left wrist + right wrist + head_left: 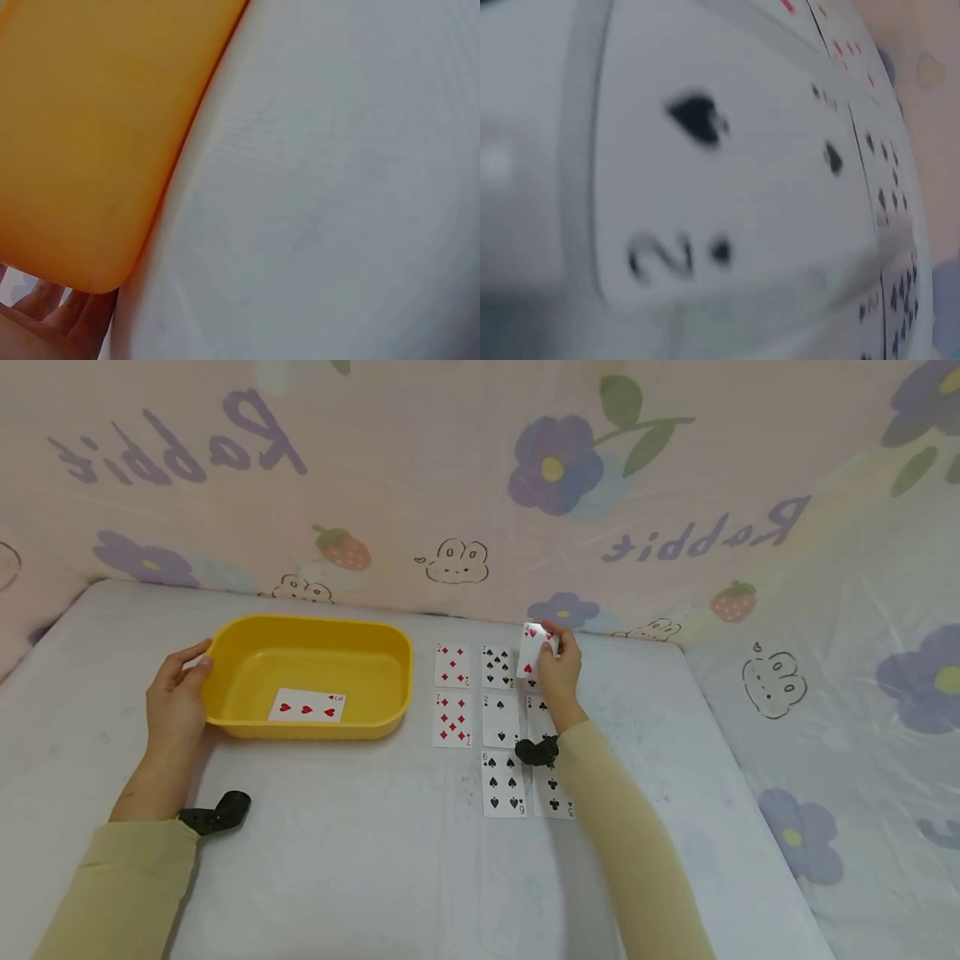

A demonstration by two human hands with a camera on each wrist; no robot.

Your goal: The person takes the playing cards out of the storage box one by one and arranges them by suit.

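Note:
My left hand (pixel 177 702) grips the left end of a yellow plastic basin (pixel 307 731), thumb at the rim. In the left wrist view its fingers (pixel 79 315) lie against the basin's outer wall. Inside the basin leans a three of hearts (pixel 307 706). My right hand (pixel 562 670) pinches a hearts playing card (pixel 529 656), its number partly covered, over the top of the right-hand card column. A club symbol shows just beneath that card. The two of spades (pixel 727 172) fills much of the right wrist view, blurred; the right hand's grip cannot be made out there.
Face-up cards lie in three columns right of the basin: five of diamonds (pixel 452 666), seven of diamonds (pixel 453 720), seven of spades (pixel 497 667), six of spades (pixel 504 785) and clubs (pixel 553 797) partly under the right forearm. A patterned cloth (pixel 390 485) hangs behind the white table surface (pixel 337 852).

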